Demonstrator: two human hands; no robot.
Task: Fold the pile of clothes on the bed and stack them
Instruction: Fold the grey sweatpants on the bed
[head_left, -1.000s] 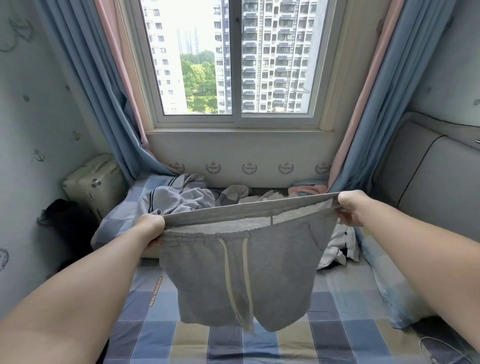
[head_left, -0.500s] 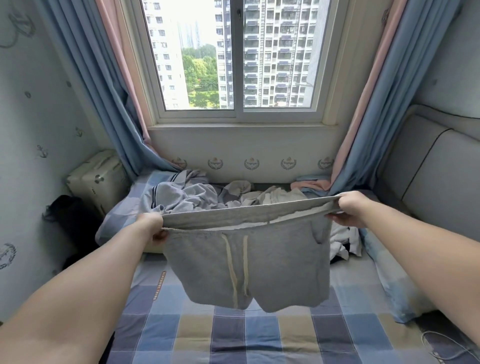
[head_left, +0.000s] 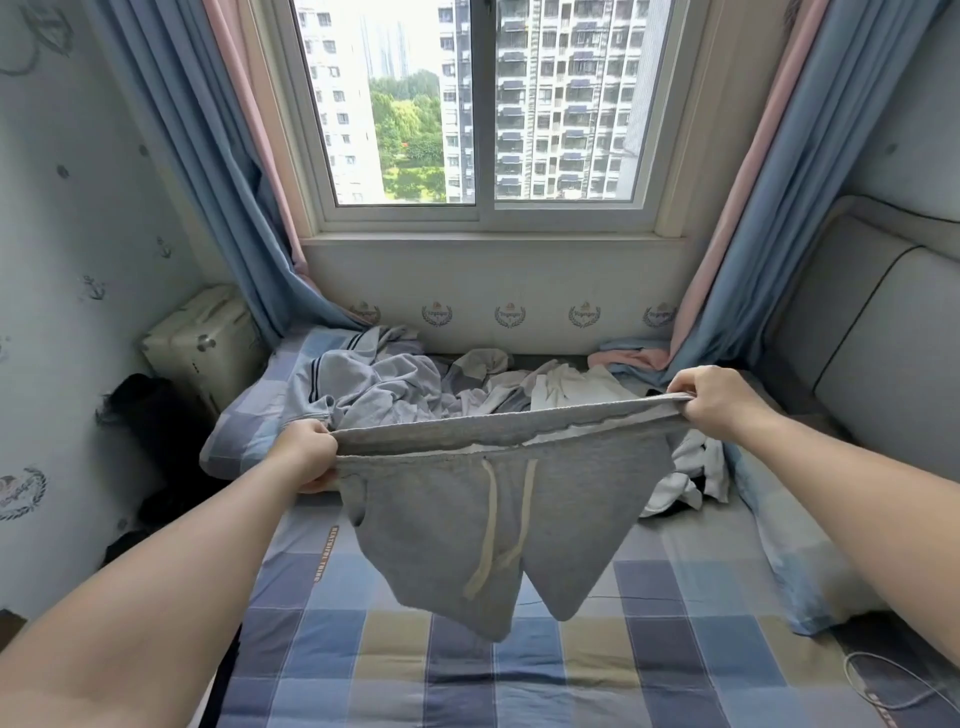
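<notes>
A person is holding up a pair of grey shorts (head_left: 441, 525) over the bed (head_left: 467, 670). The left grip (head_left: 306, 454) is curling tight around one end of the waistband (head_left: 493, 428). The right grip (head_left: 722, 402) is pinching the other end, so both grips are clamped on the shorts. The waistband is stretching out between them, with the right end sitting a bit higher. The two legs are hanging down in the air and are not touching the bed. Two pale strings (head_left: 488, 530) are dangling down the front. Behind the shorts, a messy pile of clothes (head_left: 395, 384) is lying on the bed near the wall under the window (head_left: 483, 104). Some white clothes (head_left: 691, 467) are lying just below the right grip. Blue and pink curtains (head_left: 218, 182) are hanging on both sides of the window. A cream case (head_left: 202, 338) is sitting beside the far left corner of the bed.
</notes>
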